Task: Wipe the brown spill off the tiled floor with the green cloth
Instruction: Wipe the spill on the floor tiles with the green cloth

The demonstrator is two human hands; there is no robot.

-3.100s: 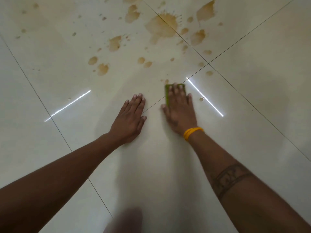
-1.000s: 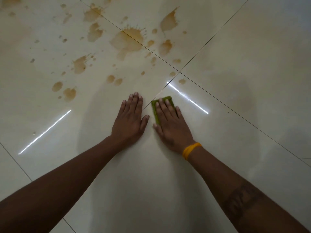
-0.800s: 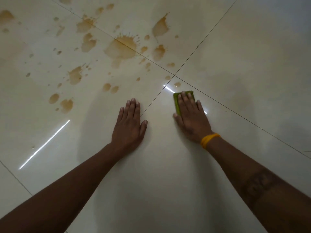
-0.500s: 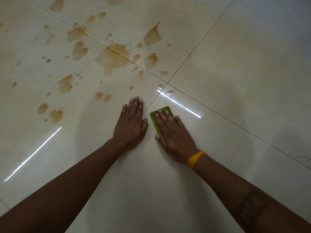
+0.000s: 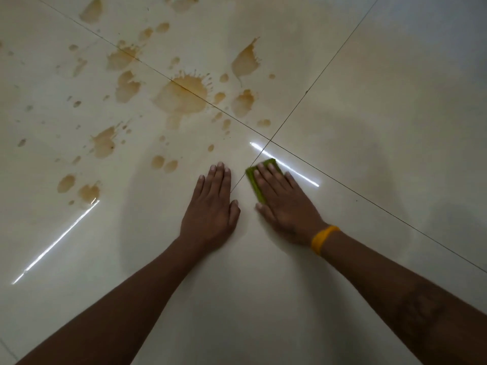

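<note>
The green cloth (image 5: 255, 180) is pressed flat to the tiled floor (image 5: 369, 114) by the straight-fingered right hand (image 5: 284, 204); the left hand (image 5: 210, 212) is laid open, empty, near the brown spill (image 5: 181, 97).

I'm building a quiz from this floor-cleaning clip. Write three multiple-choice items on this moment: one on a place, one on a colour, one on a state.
1. Where is the green cloth?
A under the right hand
B under the left hand
C on the big splash

2. What colour is the right wrist's band?
A red
B yellow
C blue

3. How does the left hand lie?
A fisted
B lifted
C flat on the pale tiled floor

Key: A, the right hand covers it; B, it shows yellow; C, its fingers are spread straight.
</note>
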